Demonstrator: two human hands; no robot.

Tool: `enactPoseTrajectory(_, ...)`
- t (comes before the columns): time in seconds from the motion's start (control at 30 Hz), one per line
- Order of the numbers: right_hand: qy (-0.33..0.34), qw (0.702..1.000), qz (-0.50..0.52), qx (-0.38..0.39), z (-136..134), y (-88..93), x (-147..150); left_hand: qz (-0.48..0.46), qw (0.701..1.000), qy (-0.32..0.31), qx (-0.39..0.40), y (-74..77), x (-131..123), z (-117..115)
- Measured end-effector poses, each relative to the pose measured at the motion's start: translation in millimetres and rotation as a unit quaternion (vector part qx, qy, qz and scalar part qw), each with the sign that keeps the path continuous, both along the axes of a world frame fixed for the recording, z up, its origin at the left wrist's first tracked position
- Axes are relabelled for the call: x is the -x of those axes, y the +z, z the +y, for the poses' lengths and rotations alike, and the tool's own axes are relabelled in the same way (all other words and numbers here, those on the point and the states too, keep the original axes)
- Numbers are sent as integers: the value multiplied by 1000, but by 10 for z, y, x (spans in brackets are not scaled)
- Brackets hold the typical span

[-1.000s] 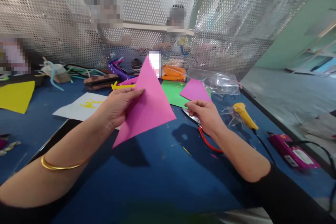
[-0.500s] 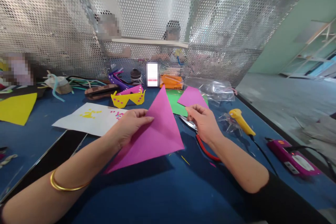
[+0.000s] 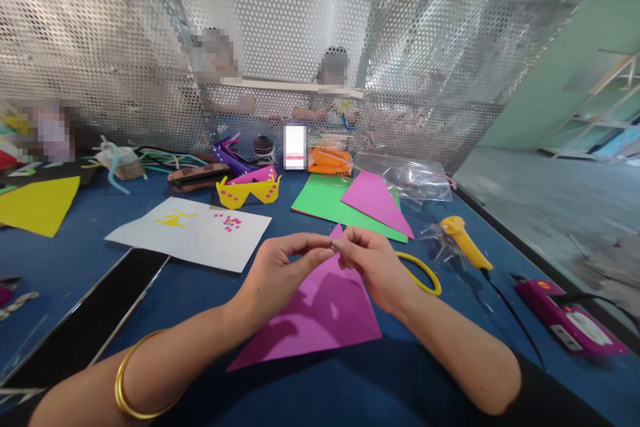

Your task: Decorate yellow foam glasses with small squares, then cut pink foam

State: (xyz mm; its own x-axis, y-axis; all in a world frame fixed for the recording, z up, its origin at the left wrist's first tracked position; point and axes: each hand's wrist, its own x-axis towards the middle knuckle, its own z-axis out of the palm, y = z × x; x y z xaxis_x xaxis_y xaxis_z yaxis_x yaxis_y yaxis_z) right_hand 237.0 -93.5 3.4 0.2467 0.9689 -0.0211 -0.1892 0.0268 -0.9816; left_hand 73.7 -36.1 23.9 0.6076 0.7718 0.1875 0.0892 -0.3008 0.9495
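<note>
In the middle of the head view, my left hand (image 3: 277,277) and my right hand (image 3: 377,268) meet at the fingertips. Both are closed in a pinch; whatever lies between the fingers is too small or hidden to make out. Beneath them a magenta triangular sheet (image 3: 325,317) lies on the blue table, its top partly covered by the fingers. Just beyond my right hand shows a yellow looped handle (image 3: 436,280), the rest of it hidden. Farther back, another magenta piece (image 3: 373,197) overlaps a green sheet (image 3: 317,197).
Left of my hands lies a white sheet (image 3: 200,250) with small yellow and pink bits, near a dark phone-like slab (image 3: 95,313). Yellow cut-out glasses (image 3: 230,195) stand behind. At right are a yellow glue gun (image 3: 465,243) and a magenta corded box (image 3: 565,313). A perforated screen (image 3: 280,20) rises behind.
The magenta triangle has left my left hand and now lies flat on the table. Both hands have come together over it; my right hand has moved left from the scissors.
</note>
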Motion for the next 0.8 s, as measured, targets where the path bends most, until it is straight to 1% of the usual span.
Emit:
enactPoseTrajectory(0.07,5,1000,1,11,-5,-20,21,19,999,-1,-31,8,7,-18)
enactPoseTrajectory(0.2,26,999,8,21,-20,-22,39,73,989,25,-126,-18,24,1)
enactPoseTrajectory(0.27,42,999,16,25,-32,-13,42,79,984,9,-159,-24,33,9)
enactPoseTrajectory(0.3,51,998,22,28,-38,-9,45,75,984,-4,-161,-22,37,9)
enactPoseTrajectory(0.33,61,997,29,32,-43,-4,49,67,987,-19,-148,-17,39,7)
enactPoseTrajectory(0.4,83,994,50,40,-52,4,64,38,995,-38,-87,-1,36,-2)
enactPoseTrajectory(0.47,109,991,70,44,-61,12,82,4,999,-30,-17,21,20,-13)
enactPoseTrajectory(0.57,134,987,73,45,-72,25,101,-29,999,0,44,46,-12,-27)
enactPoseTrajectory(0.63,125,990,50,40,-78,29,102,-45,996,7,80,50,-26,-33)
enactPoseTrajectory(0.7,101,994,11,31,-81,25,97,-54,991,7,119,42,-29,-37)
enactPoseTrajectory(0.8,65,996,-65,21,-78,7,89,-36,988,20,151,25,-27,-45)
